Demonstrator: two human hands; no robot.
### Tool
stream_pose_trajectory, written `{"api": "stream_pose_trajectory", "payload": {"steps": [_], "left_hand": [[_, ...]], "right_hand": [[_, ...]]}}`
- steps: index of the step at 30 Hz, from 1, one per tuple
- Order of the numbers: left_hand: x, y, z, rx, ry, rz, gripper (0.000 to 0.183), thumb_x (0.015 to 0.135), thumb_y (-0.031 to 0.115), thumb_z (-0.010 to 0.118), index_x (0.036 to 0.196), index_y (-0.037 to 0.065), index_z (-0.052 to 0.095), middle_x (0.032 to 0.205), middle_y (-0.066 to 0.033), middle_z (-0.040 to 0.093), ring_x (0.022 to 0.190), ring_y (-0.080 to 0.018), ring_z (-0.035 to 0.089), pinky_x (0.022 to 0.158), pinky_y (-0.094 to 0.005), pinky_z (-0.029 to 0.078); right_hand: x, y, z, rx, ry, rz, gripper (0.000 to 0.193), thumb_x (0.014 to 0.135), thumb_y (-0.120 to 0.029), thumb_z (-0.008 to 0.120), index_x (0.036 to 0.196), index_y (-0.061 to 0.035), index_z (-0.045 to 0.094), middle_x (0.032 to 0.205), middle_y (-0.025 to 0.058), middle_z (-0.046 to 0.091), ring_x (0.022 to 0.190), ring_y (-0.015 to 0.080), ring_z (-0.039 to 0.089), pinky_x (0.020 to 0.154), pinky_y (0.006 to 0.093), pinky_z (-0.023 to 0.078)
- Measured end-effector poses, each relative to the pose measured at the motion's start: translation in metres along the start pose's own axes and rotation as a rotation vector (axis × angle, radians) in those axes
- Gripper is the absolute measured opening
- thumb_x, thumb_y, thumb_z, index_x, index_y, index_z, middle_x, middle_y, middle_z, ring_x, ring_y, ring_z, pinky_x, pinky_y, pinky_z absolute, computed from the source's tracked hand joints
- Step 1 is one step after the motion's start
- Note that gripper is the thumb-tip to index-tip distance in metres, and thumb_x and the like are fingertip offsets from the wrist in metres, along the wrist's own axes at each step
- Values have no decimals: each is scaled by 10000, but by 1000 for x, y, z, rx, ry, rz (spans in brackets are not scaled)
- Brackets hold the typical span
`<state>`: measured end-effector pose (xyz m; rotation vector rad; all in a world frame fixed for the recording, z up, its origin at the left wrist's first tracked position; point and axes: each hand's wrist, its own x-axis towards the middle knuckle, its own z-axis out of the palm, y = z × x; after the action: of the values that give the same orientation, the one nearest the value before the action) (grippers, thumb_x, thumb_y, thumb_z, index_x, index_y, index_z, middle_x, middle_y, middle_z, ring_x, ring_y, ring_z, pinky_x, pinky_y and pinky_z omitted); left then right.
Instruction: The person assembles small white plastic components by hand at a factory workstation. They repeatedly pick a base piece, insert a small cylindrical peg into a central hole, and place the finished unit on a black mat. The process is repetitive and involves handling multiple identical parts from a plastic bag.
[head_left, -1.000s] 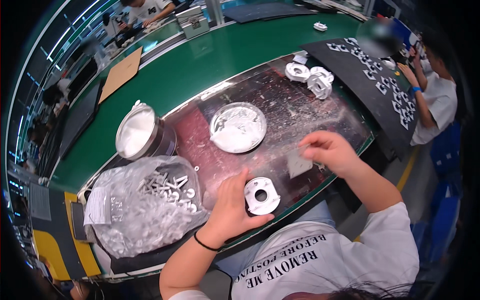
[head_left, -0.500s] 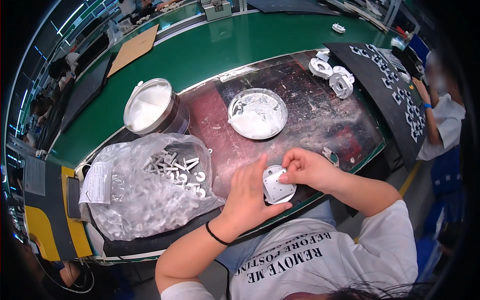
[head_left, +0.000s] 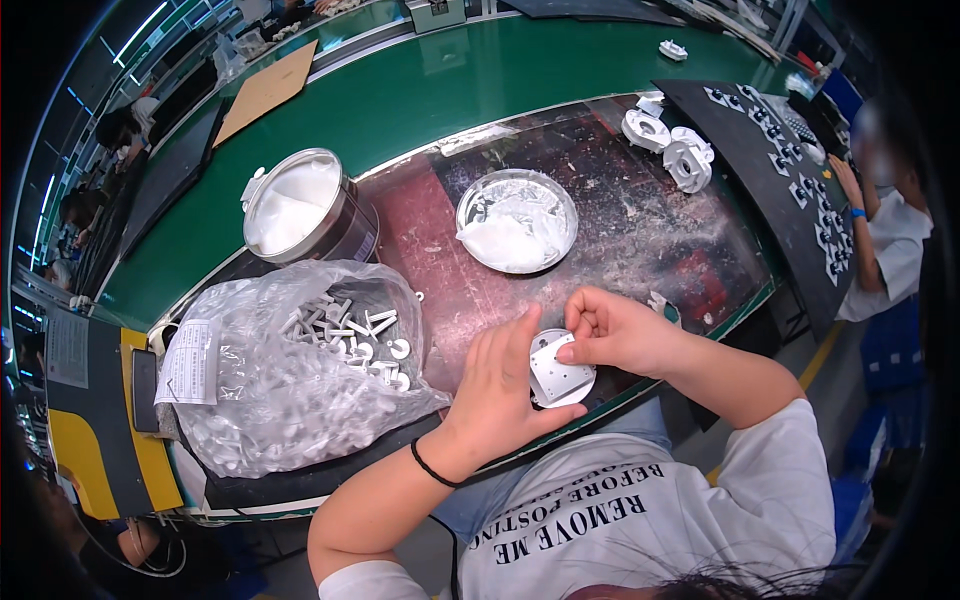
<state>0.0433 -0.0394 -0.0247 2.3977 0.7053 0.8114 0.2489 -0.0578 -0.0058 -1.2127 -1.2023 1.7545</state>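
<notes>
A round white plastic part (head_left: 550, 398) sits in front of me at the table's near edge, with a flat squarish white plate (head_left: 565, 376) dotted with small holes over its face. My left hand (head_left: 500, 385) is curved round the part's left side, fingers straight and thumb along the near edge, steadying it. My right hand (head_left: 612, 335) pinches the plate's upper right corner between thumb and curled fingers. Whatever lies under the plate is hidden. Beyond my hands stands a round metal dish (head_left: 517, 222) with a white, paste-like mass on plastic film.
On the left lies a clear plastic bag (head_left: 300, 400) of white plastic pieces. Behind it a metal tin (head_left: 300, 205) of white material leans. White round housings (head_left: 688, 160) lie far right, beside a black board (head_left: 790, 200) bearing small parts. A co-worker (head_left: 890, 240) sits there.
The squarish plate has turned and shifted slightly on the round part under my right fingers. My left hand stays almost where it was. The whole view has moved a little.
</notes>
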Motion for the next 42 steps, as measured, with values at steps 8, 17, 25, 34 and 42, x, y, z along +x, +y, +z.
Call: {"api": "stream_pose_trajectory", "payload": {"steps": [8,17,25,34,42], "left_hand": [[0,0,0,-11,-18,-9,1173,589,318,848,1420,-5,86,1137,-202,474,1036,-354,473,913,-453,365],[0,1,1,-32,-15,-17,1175,580,307,846,1425,15,84,1175,-212,448,1055,-367,464,916,-457,365],[10,6,-51,122,106,-66,818,625,312,783,1290,12,413,1124,-197,519,1037,-377,488,894,-456,381],[-10,-43,-101,413,-71,-507,171,759,109,632,916,55,673,843,-137,608,823,-321,593,737,-400,472],[-6,-41,-98,357,121,-426,186,757,-9,551,910,-22,655,850,-174,595,835,-347,584,754,-406,466]], "right_hand": [[0,-1,0,-160,-6,-31,251,834,-67,677,935,-69,447,757,-18,530,674,18,478,577,187,390],[-1,-3,0,-160,-3,-14,274,832,-55,680,948,-64,432,788,-21,519,702,19,478,604,180,399],[-24,5,-11,85,289,-198,230,873,-100,626,1029,-45,466,870,-21,502,772,30,467,682,189,393],[-41,-4,-12,71,249,-308,164,864,-35,600,998,-50,508,886,-26,493,799,23,459,715,181,379],[-43,-14,-9,27,243,-350,132,870,-50,600,981,-48,528,865,-35,512,768,21,468,694,186,390]]}}
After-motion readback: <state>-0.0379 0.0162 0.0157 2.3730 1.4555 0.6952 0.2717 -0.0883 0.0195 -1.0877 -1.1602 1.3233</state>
